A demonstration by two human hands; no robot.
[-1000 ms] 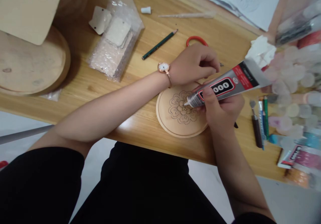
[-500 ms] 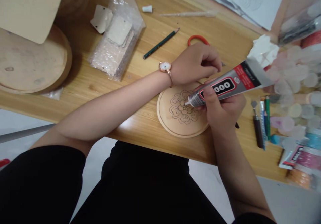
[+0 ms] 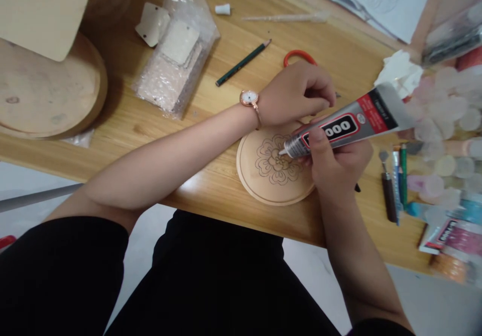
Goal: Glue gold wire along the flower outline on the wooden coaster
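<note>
A round wooden disc [image 3: 259, 188] lies at the table's front edge, with a flower outline [image 3: 273, 170] drawn on it. My right hand [image 3: 337, 170] is wrapped round a silver, black and red glue tube [image 3: 371, 115]. The tube slants down to the left, its nozzle at the flower's centre; whether the tip touches the wood I cannot tell. My left hand [image 3: 297, 92], with a watch [image 3: 249, 97] on the wrist, is over the disc's far edge. Its fingers are curled inward, thumb near the forefinger; anything between them is hidden.
Beyond my left hand are red-handled scissors [image 3: 299, 54] and a green pencil [image 3: 243, 64]. Plastic-wrapped tags [image 3: 178, 44] and larger wooden discs [image 3: 94, 95] lie to the left. Brushes and a dark-handled tool [image 3: 388, 195] sit at right beside many small jars [image 3: 444, 165].
Both hands, the disc and the tube keep nearly the same positions. The whole view has shifted very slightly.
</note>
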